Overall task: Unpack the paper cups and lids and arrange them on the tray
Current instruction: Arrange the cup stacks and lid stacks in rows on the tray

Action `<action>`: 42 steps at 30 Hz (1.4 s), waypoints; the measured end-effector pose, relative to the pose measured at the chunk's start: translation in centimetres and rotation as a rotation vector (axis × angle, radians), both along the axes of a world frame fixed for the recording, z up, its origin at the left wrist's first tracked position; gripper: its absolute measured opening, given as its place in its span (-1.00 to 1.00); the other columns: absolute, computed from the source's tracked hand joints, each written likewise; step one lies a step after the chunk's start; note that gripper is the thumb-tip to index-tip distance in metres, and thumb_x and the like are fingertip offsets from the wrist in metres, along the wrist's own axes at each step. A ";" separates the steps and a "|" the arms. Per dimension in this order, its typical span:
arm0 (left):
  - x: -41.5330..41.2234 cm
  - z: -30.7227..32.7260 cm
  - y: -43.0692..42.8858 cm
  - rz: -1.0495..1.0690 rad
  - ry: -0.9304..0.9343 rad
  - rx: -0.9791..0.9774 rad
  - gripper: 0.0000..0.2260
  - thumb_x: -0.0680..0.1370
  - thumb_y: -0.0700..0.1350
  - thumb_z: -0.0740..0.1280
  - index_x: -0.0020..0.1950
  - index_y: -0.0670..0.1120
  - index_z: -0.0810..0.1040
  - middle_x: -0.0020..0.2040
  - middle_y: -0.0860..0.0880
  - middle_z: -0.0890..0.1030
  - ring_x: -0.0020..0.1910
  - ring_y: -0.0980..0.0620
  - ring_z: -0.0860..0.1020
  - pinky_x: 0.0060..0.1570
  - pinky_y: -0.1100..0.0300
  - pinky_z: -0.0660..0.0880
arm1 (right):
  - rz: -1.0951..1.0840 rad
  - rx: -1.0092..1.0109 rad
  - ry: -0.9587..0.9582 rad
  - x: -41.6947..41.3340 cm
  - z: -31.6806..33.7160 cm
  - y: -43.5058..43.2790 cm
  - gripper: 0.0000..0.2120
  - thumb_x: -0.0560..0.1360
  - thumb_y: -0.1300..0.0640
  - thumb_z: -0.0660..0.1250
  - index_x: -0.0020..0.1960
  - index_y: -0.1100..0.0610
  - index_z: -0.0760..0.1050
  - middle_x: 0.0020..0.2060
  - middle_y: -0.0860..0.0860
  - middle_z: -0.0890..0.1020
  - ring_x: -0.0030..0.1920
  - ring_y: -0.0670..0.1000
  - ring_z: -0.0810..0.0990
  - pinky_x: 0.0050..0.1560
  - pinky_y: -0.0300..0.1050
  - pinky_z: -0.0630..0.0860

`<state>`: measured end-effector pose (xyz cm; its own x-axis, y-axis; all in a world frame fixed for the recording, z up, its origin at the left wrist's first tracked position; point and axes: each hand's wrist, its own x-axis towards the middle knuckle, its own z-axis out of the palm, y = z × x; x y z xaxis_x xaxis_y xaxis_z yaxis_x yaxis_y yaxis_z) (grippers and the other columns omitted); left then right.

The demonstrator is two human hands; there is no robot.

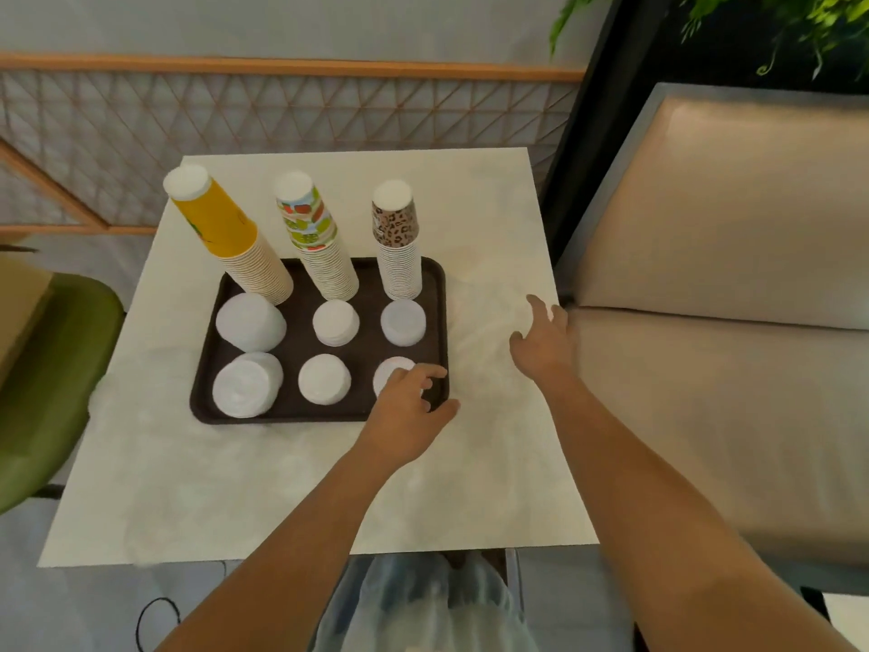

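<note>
Two bare forearms reach in from the bottom edge over a square white marbled counter [263,487]. The left hand [409,397] lies on the near right corner of a dark brown rectangular plastic tray [209,369], its fingers curled over the near right lid stack [389,371] and its thumb at the tray's rim. The right hand [545,341] is over the bare counter to the right of the tray, near the counter's right edge, with its fingers loosely spread and nothing in it.

Three stacks of upturned paper cups stand along the far side of the tray: a yellow cup stack [230,232] on the left, a fruit-printed cup stack [312,232] in the middle and a leopard-printed cup stack [397,237] on the right.

Six low stacks of round white lids fill the rest of the tray in two rows of three. In the far row are the far left lid stack [250,322], the far middle lid stack [335,322] and the far right lid stack [403,322], each just in front of a cup stack. In the near row, beside the one under the hand, are the near left lid stack [247,385] and the near middle lid stack [324,379].

One green chair [51,378] stands left of the counter and one beige cushioned bench [714,369] right of it.
</note>
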<state>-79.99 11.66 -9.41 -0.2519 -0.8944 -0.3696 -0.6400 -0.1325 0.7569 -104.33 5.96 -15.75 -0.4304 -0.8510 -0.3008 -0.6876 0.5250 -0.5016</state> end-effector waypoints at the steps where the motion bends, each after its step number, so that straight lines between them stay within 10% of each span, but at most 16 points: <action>1: -0.5 -0.1 0.1 0.015 -0.004 0.012 -0.60 0.58 0.07 0.48 0.39 0.11 0.51 0.23 0.03 0.49 -0.02 0.09 0.62 -0.01 0.29 0.54 | 0.027 0.013 0.028 -0.4 -0.1 -0.8 -0.34 0.60 0.05 0.27 0.63 -0.13 0.12 0.61 0.13 0.12 0.52 0.27 0.20 0.38 0.14 0.39; 6: -1.7 -0.4 -0.1 0.035 -0.053 0.039 -0.64 0.58 0.08 0.48 0.35 0.11 0.55 0.19 0.07 0.52 -0.03 0.12 0.63 -0.03 0.30 0.58 | 0.264 0.189 0.072 -1.1 -0.6 -3.9 -0.50 0.64 -0.07 0.29 0.55 -0.21 0.28 0.44 0.08 0.33 0.40 0.23 0.32 0.31 0.18 0.40; 13: -1.4 -0.4 -1.1 0.041 -0.096 0.073 -0.69 0.58 0.06 0.48 0.31 0.13 0.55 0.17 0.10 0.55 -0.02 0.11 0.64 -0.07 0.35 0.55 | 0.266 0.011 0.133 -1.0 -0.9 -3.7 -0.81 0.59 0.26 0.27 -0.05 -0.03 0.51 -0.07 -0.04 0.49 0.01 0.10 0.54 -0.02 0.01 0.32; 21: -1.3 -0.5 -0.8 0.060 -0.120 0.040 -0.65 0.59 0.05 0.47 0.35 0.12 0.52 0.19 0.08 0.54 0.03 0.07 0.63 -0.01 0.25 0.58 | 0.313 0.032 0.103 -2.6 0.5 -1.8 -0.64 0.65 0.22 0.31 0.40 0.10 0.35 0.21 0.14 0.38 -0.19 0.09 0.51 -0.14 -0.08 0.44; 29: -2.5 -3.0 -0.6 -0.402 -0.451 -0.140 -0.49 0.65 0.04 0.33 0.59 0.02 0.35 0.50 -0.01 0.40 0.35 -0.07 0.49 0.27 0.02 0.56 | 0.224 -0.111 0.025 -2.8 4.0 -0.9 -0.85 0.64 0.28 0.24 0.14 0.17 0.56 -0.24 -0.01 0.49 -0.26 0.09 0.51 -0.26 -0.13 0.42; 42: -3.9 -4.2 0.7 -0.493 -0.644 -0.108 -0.47 0.68 0.11 0.26 0.59 -0.10 0.32 0.55 -0.08 0.33 0.45 -0.11 0.40 0.36 -0.01 0.49 | 0.234 -0.505 -0.005 -4.1 8.3 1.7 -0.88 0.67 0.18 0.32 0.08 0.13 0.64 -0.09 -0.03 0.66 -0.20 -0.07 0.51 -0.15 -0.16 0.40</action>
<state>-83.90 12.40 -13.65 -0.3931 -0.7755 -0.4940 -0.9195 0.3302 0.2134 -108.38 7.68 -7.46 -0.2120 -0.9628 0.1677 -0.7539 0.0519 -0.6550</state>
